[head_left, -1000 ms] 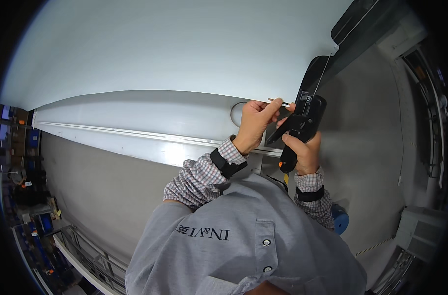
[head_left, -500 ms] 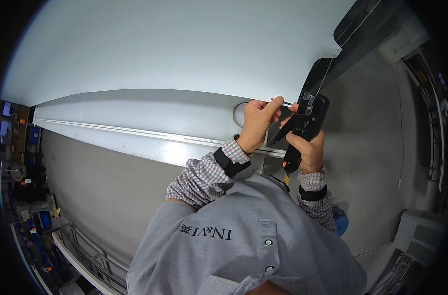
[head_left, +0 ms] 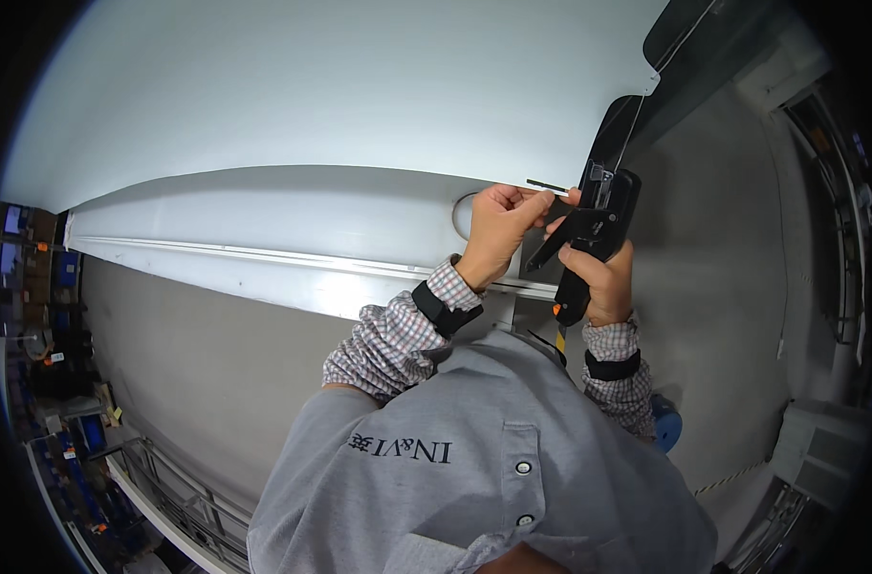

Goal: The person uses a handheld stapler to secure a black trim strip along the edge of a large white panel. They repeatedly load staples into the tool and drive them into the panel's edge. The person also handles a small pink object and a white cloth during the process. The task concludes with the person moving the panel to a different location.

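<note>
Between the thumb and fingers of my left hand (head_left: 498,234) is a thin black-and-white stick (head_left: 545,185), its dark end pointing left. My right hand (head_left: 603,282), just to the right, is wrapped round the lower part of a black hand tool (head_left: 600,232) with a side lever; its exact kind I cannot make out. The stick's right end lies close to the tool's upper part, and whether they touch is not clear. Above the tool, a dark panel (head_left: 616,129) carries a thin cord along it, beside the edge of a large pale sheet (head_left: 359,86).
Below the pale sheet runs a long white beam (head_left: 264,253) with a rail. A wire loop (head_left: 463,218) shows behind my left hand. Metal railing (head_left: 183,497) stands at lower left, shelves with blue bins (head_left: 68,268) at far left, and a blue round object (head_left: 666,426) on the floor.
The stick has turned in my left fingers, so more of its dark end shows above the thumb. The tool stays in my right hand; the view has shifted slightly.
</note>
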Demonstrator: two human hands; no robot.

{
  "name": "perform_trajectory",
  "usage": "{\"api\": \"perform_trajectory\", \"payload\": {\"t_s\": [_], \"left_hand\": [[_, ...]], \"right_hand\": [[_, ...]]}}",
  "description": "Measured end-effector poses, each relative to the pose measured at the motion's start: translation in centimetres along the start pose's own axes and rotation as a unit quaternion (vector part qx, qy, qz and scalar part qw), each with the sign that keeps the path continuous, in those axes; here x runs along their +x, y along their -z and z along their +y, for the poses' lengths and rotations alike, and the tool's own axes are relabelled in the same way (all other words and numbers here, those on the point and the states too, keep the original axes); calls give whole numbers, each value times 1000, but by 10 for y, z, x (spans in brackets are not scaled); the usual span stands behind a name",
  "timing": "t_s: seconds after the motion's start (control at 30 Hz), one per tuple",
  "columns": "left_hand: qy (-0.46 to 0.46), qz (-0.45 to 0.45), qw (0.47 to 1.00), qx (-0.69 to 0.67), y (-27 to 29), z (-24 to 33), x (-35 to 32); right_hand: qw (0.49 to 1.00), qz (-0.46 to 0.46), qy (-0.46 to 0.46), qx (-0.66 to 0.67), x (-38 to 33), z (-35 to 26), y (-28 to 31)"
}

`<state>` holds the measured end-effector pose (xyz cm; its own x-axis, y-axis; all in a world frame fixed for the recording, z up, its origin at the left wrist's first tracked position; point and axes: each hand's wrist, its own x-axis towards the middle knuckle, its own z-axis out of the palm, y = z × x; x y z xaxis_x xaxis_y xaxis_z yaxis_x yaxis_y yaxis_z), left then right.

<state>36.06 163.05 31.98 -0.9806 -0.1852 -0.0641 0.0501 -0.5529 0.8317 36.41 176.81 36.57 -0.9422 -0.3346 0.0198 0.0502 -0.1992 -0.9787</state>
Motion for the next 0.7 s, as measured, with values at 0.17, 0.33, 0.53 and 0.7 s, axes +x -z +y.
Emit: {"api": "perform_trajectory", "payload": {"t_s": [0.17, 0.33, 0.53, 0.7], "left_hand": [[20, -11, 999, -38, 4, -2, -1], [17, -46, 998, -35, 7, 2, -3], [6, -25, 999, -21, 0, 4, -2], [9, -10, 1000, -28, -7, 6, -1]], "right_hand": [[993, -33, -36, 105, 2, 3, 7], [983, -73, -46, 164, 5, 5, 13], [999, -24, -19, 28, 5, -3, 7], [1000, -4, 5, -16, 4, -1, 6]]}}
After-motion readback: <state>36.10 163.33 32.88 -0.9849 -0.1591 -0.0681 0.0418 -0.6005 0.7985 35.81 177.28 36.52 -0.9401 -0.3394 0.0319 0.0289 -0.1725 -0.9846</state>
